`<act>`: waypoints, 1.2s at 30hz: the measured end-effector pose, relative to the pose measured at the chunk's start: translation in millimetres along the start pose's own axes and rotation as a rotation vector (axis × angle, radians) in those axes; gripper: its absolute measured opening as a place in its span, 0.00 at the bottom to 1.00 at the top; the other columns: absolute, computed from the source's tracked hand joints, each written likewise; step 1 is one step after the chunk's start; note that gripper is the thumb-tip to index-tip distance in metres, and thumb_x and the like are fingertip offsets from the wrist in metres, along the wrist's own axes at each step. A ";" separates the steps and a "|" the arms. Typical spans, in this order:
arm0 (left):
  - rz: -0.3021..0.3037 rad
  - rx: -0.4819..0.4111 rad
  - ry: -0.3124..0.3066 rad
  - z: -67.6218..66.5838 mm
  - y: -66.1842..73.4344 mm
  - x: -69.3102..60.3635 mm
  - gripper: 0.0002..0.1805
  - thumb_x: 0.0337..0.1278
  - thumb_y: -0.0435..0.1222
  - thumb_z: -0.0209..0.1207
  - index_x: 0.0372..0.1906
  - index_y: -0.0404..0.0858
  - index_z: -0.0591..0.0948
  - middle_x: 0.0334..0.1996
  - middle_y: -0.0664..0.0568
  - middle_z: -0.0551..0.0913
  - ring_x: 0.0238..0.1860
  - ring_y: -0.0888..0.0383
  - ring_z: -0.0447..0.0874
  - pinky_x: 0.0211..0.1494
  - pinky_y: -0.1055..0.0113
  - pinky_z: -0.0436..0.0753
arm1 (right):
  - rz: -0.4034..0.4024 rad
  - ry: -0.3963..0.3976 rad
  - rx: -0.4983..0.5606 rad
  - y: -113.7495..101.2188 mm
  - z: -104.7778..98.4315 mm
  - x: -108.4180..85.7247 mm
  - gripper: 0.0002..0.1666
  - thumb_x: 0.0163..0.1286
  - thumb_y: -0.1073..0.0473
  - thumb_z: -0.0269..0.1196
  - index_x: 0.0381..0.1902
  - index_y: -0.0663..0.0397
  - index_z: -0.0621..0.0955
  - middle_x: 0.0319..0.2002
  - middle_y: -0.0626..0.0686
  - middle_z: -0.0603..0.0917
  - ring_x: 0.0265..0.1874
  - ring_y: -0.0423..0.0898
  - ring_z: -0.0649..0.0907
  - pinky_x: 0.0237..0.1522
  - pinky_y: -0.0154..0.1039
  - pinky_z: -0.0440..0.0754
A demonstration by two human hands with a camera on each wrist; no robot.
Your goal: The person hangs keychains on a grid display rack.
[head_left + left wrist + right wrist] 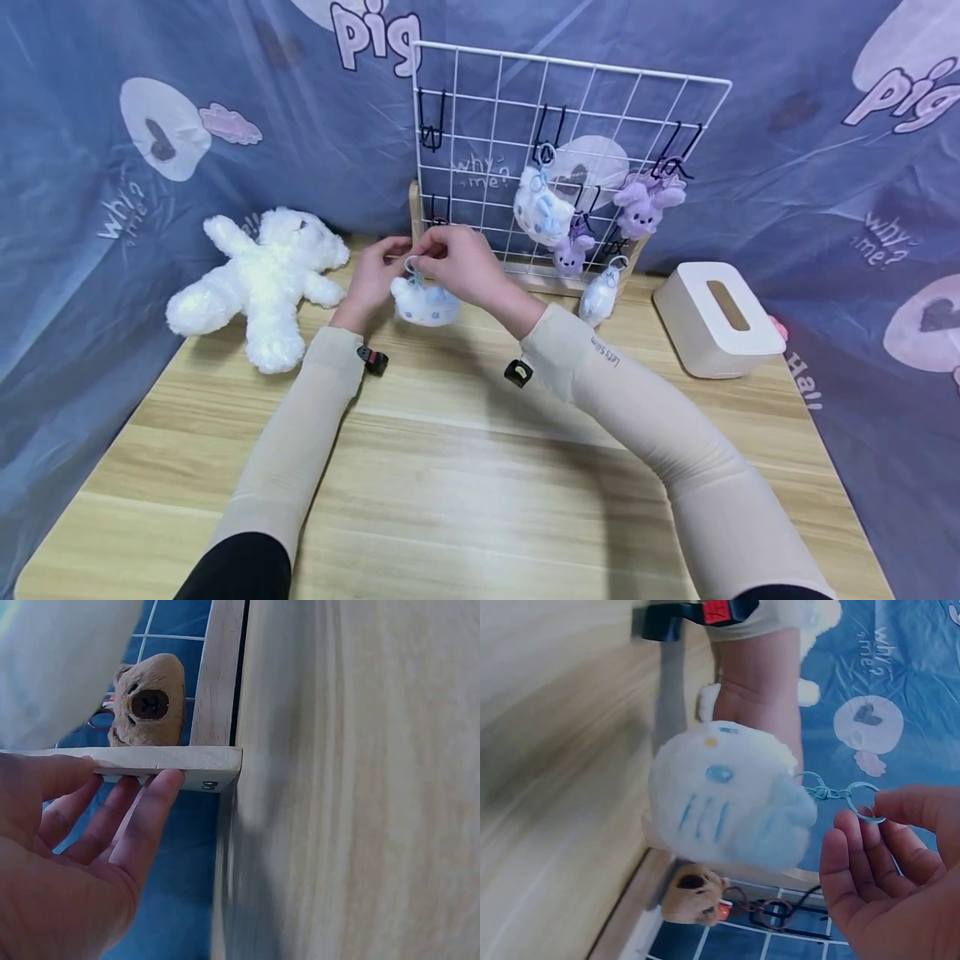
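My right hand (467,262) pinches the light blue ring (864,784) of a white cat-like plush keychain (426,310) with a blue bow. The keychain hangs in front of the rack's left end, and its head (720,795) fills the middle of the right wrist view. My left hand (378,271) holds the rack's left wooden post (165,757), thumb on one side and fingers on the other. Just inside that post hangs a brown plush keychain (161,682), seen in both wrist views; in the head view the hands and the white keychain hide it.
The white wire grid (517,102) carries black hooks, a white-and-blue plush (542,212), two purple plush keychains and another pale keychain (598,298) low on the right. A white plush bear (266,279) lies at left; a white tissue box (712,333) stands at right.
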State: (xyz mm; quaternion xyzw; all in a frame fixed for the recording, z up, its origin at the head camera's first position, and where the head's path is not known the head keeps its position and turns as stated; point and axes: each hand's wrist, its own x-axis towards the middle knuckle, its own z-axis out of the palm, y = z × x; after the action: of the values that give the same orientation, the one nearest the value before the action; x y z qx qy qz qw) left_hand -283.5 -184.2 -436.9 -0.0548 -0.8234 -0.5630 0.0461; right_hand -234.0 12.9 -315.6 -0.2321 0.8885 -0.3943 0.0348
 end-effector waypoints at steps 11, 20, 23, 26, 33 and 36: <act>0.051 0.016 -0.014 -1.4 -4.0 -0.6 0.22 0.81 0.24 0.57 0.73 0.25 0.79 0.67 0.26 0.84 0.69 0.33 0.83 0.77 0.51 0.85 | -0.001 0.064 0.033 -20.9 -24.4 9.4 0.05 0.81 0.59 0.70 0.47 0.54 0.91 0.42 0.52 0.93 0.40 0.42 0.86 0.41 0.30 0.85; 0.079 0.063 0.044 -1.7 -0.8 -3.0 0.26 0.67 0.24 0.63 0.70 0.25 0.82 0.65 0.28 0.86 0.66 0.35 0.85 0.78 0.48 0.85 | 0.015 0.126 0.083 -44.1 -49.5 17.9 0.07 0.81 0.57 0.71 0.50 0.53 0.92 0.39 0.49 0.90 0.38 0.41 0.84 0.39 0.30 0.86; 0.010 0.032 0.032 0.7 1.6 -3.7 0.23 0.75 0.28 0.61 0.71 0.28 0.82 0.62 0.28 0.87 0.59 0.38 0.87 0.66 0.49 0.92 | 0.023 0.135 0.082 -50.6 -57.1 21.6 0.07 0.82 0.56 0.70 0.49 0.51 0.92 0.37 0.46 0.89 0.37 0.40 0.84 0.39 0.30 0.86; -0.032 -0.009 0.015 2.5 2.9 -4.1 0.23 0.78 0.28 0.58 0.72 0.28 0.81 0.60 0.27 0.87 0.55 0.36 0.89 0.59 0.48 0.98 | 0.028 0.149 0.078 -56.6 -64.2 24.8 0.07 0.82 0.56 0.70 0.49 0.51 0.92 0.34 0.43 0.87 0.36 0.39 0.84 0.40 0.30 0.87; -0.021 -0.050 0.001 3.6 1.9 -2.4 0.20 0.85 0.30 0.56 0.71 0.26 0.80 0.63 0.26 0.85 0.62 0.31 0.89 0.63 0.46 0.98 | 0.049 0.188 0.134 -70.0 -77.6 29.7 0.06 0.81 0.57 0.71 0.48 0.52 0.91 0.31 0.44 0.86 0.33 0.39 0.84 0.40 0.30 0.91; -0.042 -0.101 -0.004 3.6 2.1 -1.6 0.20 0.86 0.30 0.57 0.72 0.26 0.80 0.63 0.27 0.84 0.62 0.32 0.88 0.63 0.44 0.98 | 0.053 0.217 0.154 -73.6 -80.9 32.1 0.06 0.81 0.57 0.71 0.48 0.53 0.91 0.31 0.44 0.86 0.32 0.39 0.85 0.40 0.30 0.91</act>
State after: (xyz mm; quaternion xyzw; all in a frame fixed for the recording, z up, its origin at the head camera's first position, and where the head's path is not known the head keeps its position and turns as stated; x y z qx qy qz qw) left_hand -281.7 -180.2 -436.4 -0.0408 -0.7949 -0.6046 0.0296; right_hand -254.0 11.4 -203.3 -0.1613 0.8598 -0.4833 -0.0335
